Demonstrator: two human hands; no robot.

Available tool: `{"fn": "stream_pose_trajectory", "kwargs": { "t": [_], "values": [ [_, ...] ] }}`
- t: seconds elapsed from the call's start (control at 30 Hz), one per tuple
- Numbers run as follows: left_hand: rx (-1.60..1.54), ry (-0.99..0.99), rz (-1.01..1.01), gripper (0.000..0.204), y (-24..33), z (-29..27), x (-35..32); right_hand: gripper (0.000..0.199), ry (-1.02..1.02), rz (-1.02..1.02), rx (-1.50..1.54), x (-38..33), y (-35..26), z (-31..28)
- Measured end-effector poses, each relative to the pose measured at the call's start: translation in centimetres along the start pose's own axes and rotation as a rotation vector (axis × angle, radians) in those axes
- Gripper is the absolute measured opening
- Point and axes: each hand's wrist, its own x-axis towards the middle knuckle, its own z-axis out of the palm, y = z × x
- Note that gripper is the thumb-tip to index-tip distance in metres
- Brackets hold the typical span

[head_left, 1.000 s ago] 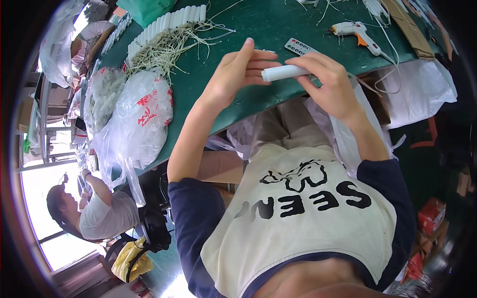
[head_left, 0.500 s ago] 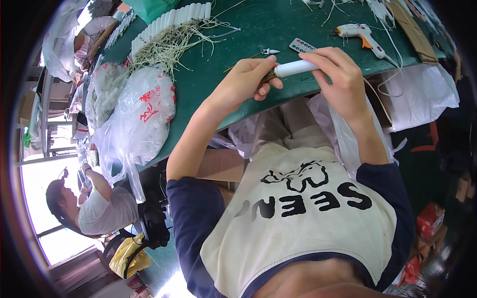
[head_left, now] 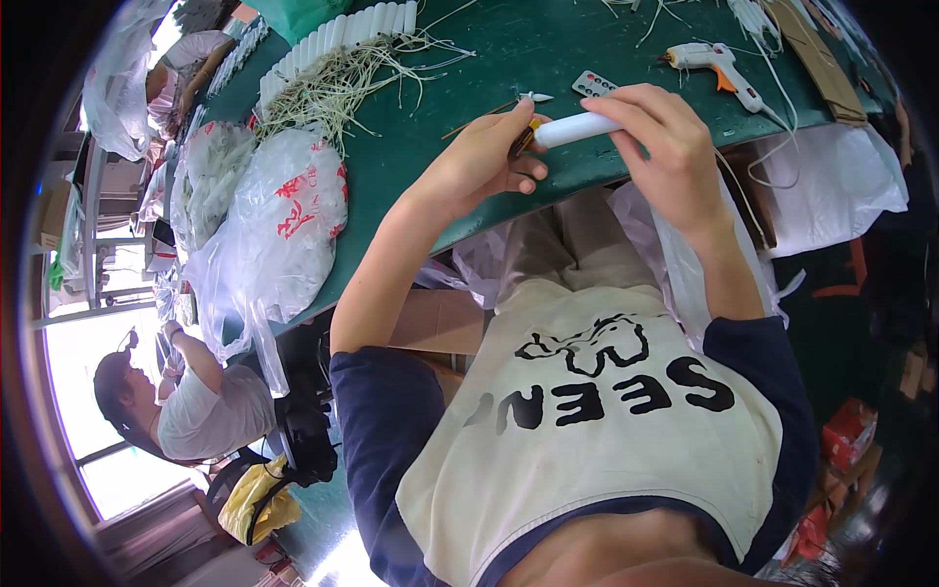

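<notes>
Above the near edge of the green table, my right hand (head_left: 670,142) pinches the right end of a smooth white tube (head_left: 579,129). The tube lies nearly level, its left end a little lower. At that left end, my left hand (head_left: 479,161) has thumb and forefinger closed on a small dark brown and amber piece (head_left: 523,142). Its lower fingers are loosely curled. Whether the piece is inside the tube or only against it, I cannot tell. Just beyond my left thumb lies a small white pointed tip (head_left: 534,97) with a thin wire.
A small white remote control (head_left: 593,83) and a white glue gun (head_left: 719,68) with an orange trigger lie beyond my hands. White tubes with wires (head_left: 337,39) are lined up at the far left, near filled plastic bags (head_left: 284,215). Another person (head_left: 210,406) sits at left.
The tube and the brown piece have shifted slightly left. The brown piece is now tilted more steeply, and the lower fingers of my left hand have loosened a little.
</notes>
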Motion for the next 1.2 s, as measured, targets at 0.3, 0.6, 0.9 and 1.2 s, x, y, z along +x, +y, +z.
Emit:
{"fn": "stream_pose_trajectory", "kwargs": {
  "t": [0.3, 0.6, 0.9, 1.2],
  "values": [
    [0.022, -0.033, -0.068, 0.037, -0.5, -0.4, 0.8, 0.032, 0.011, -0.187, -0.218, 1.0, 0.0, -0.1],
    [-0.001, 0.056, 0.383, 0.029, -0.9, -1.4, -0.5, 0.022, -0.002, 0.236, 0.219, 1.3, -0.8, 1.1],
    [0.161, 0.139, 0.505, 0.035, 0.2, -2.3, -2.4, 0.037, -0.409, 0.606, 0.904, 2.7, -3.6, 3.8],
    [0.396, 0.444, 0.55, 0.031, 5.1, -7.5, -2.3, 0.034, -0.193, 0.427, 0.771, 4.3, -2.3, 4.6]
  ]
}}
